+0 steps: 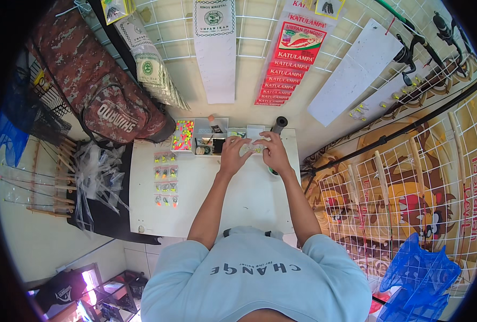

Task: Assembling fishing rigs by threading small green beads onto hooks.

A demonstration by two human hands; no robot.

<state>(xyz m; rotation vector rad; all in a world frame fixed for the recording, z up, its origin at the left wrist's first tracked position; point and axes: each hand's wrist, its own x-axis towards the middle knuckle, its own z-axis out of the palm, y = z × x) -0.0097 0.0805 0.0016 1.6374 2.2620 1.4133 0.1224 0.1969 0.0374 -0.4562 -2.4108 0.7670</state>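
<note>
Packet, small and clear, is pinched between the fingers of the left hand and right hand at the worktop's far edge, where it could be dropped into the open tray if grip slackens.

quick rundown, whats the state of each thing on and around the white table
left hand: on the far table edge, fingers bent over something small; grip unclear
right hand: beside it, fingers curled, touching the same spot
clear compartment box: open, small bits inside
tray of bright beads: open, full
small packets: lying flat in a column
camouflage bag: hanging, closed
white table: near part bare
</note>
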